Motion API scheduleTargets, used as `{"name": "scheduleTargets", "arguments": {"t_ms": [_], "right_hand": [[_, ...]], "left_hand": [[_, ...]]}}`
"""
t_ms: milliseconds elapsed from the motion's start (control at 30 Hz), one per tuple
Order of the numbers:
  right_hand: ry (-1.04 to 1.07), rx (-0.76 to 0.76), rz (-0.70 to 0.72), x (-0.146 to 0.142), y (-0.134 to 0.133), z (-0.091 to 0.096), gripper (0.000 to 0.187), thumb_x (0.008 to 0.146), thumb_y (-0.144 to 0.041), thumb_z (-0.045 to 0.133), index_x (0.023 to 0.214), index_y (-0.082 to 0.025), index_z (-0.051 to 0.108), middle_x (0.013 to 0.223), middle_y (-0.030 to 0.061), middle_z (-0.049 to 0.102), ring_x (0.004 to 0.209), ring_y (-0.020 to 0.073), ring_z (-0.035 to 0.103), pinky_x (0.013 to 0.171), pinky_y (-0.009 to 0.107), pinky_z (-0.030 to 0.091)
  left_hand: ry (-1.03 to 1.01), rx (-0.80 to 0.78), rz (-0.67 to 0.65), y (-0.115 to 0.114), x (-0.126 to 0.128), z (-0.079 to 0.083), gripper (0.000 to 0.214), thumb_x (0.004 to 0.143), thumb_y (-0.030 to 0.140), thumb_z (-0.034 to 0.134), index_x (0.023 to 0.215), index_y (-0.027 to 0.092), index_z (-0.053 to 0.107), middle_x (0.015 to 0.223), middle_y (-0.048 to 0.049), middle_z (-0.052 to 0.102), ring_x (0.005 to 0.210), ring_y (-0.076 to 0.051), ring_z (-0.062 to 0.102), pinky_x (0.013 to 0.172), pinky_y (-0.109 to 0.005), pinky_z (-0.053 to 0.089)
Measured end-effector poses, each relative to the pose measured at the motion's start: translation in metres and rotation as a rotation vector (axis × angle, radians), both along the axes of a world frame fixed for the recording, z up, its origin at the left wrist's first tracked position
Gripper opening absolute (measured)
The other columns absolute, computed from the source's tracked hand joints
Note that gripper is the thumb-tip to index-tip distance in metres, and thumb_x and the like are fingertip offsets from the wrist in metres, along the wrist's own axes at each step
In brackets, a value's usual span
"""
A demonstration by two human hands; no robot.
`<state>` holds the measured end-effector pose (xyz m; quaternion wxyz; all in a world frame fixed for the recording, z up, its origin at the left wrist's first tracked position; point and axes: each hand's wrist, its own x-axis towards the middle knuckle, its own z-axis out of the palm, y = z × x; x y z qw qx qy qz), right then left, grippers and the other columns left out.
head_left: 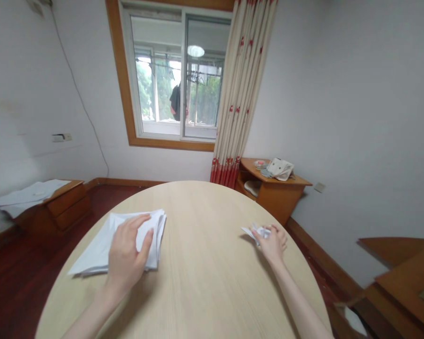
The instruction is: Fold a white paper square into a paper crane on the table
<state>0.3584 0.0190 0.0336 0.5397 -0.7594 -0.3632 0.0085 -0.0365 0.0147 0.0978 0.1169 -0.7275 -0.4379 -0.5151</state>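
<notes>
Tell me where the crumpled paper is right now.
In the head view, the crumpled paper is in the right hand, at the right side of the round table, across from the paper stack under the left hand.

ppr stack [95,245]: wht | tbl [201,273]: pale wood-grain | curtain [242,89]: crm, red motifs
</notes>
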Motion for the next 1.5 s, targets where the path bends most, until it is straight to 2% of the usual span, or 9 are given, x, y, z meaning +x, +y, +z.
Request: {"name": "scheduleTargets", "arguments": {"t_ms": [133,300,400,500,733,967,1133,1300,1500], "right_hand": [[0.105,-0.052,0.303,-0.023,-0.022,0.005,0.051,0.065,-0.068,0.057,0.056,-0.018,0.061,0.067,0.0126,0.066,0.074,0.0306,0.061,0.069,0.04,0.046],[0.289,-0.044,0.659,-0.09,-0.087,0.029,0.044,0.074,-0.06,0.063,0.063,-0.017,0.07,0.068,0.0064,0.069,0.062,0.02,0.062,0.056,0.026,0.046],[0.417,0.021,0.72,-0.124,-0.12,0.036,0.05,0.074,-0.065,0.062,0.065,-0.018,0.073,0.067,0.0072,0.07,0.062,0.0208,0.064,0.058,0.027,0.049],[0.5,0.025,0.743,-0.143,-0.136,0.036,0.052,0.072,-0.068,0.063,0.071,-0.017,0.075,0.058,0.0066,0.068,0.056,0.0211,0.064,0.055,0.027,0.051],[0.734,0.065,0.79,-0.156,-0.151,0.029,0.045,0.08,-0.058,0.063,0.098,-0.018,0.073,0.069,0.0064,0.072,0.067,0.0211,0.067,0.069,0.028,0.053],[0.925,0.152,0.786,-0.178,-0.16,0.024,0.05,0.072,-0.054,0.073,0.109,-0.021,0.071,0.092,0.01,0.076,0.087,0.0259,0.069,0.082,0.034,0.052],[0.868,0.166,0.746,-0.178,-0.161,0.024,0.051,0.071,-0.055,0.074,0.109,-0.021,0.071,0.099,0.0116,0.075,0.093,0.0288,0.069,0.084,0.036,0.053],[0.732,0.148,0.738,-0.18,-0.162,0.023,0.049,0.076,-0.057,0.068,0.11,-0.022,0.071,0.104,0.0128,0.073,0.1,0.0296,0.067,0.087,0.038,0.054],[0.713,0.17,0.65,-0.187,-0.164,0.019,0.046,0.076,-0.06,0.067,0.103,-0.023,0.074,0.107,0.0104,0.073,0.104,0.0284,0.065,0.091,0.035,0.052]], "left_hand": [[-0.052,-0.271,-0.285,-0.041,0.034,-0.01,0.019,0.093,0.03,0.047,0.1,0.023,0.064,0.11,-0.0076,0.066,0.105,-0.024,0.061,0.091,-0.036,0.049],[-0.149,-0.712,-0.64,-0.084,0.057,-0.032,0.018,0.092,0.028,0.053,0.099,0.028,0.07,0.109,-0.0052,0.068,0.102,-0.02,0.065,0.088,-0.027,0.052],[-0.347,-0.883,-0.827,-0.1,0.066,-0.041,0.016,0.086,0.034,0.063,0.098,0.026,0.07,0.118,-0.0087,0.064,0.104,-0.023,0.064,0.081,-0.026,0.054],[-0.513,-0.971,-0.924,-0.11,0.072,-0.045,0.023,0.087,0.041,0.061,0.096,0.022,0.071,0.107,-0.0107,0.065,0.095,-0.022,0.065,0.078,-0.027,0.054],[-0.769,-0.986,-0.766,-0.125,0.076,-0.042,0.032,0.079,0.048,0.069,0.081,0.017,0.073,0.088,-0.0091,0.068,0.079,-0.021,0.065,0.069,-0.024,0.053],[-0.894,-0.932,-0.506,-0.131,0.071,-0.052,0.043,0.075,0.06,0.067,0.08,0.018,0.071,0.085,-0.0093,0.072,0.075,-0.024,0.068,0.066,-0.029,0.056],[-0.707,-0.829,-0.61,-0.129,0.065,-0.053,0.045,0.075,0.063,0.064,0.085,0.02,0.073,0.114,-0.0144,0.064,0.105,-0.03,0.062,0.072,-0.031,0.057],[-0.628,-0.781,-0.608,-0.13,0.063,-0.049,0.023,0.079,0.04,0.07,0.092,0.021,0.069,0.095,-0.0084,0.065,0.086,-0.022,0.066,0.068,-0.025,0.056],[-0.61,-0.695,-0.559,-0.134,0.064,-0.045,0.018,0.078,0.03,0.071,0.094,0.022,0.067,0.089,-0.0039,0.066,0.071,-0.016,0.064,0.068,-0.024,0.055]]}}
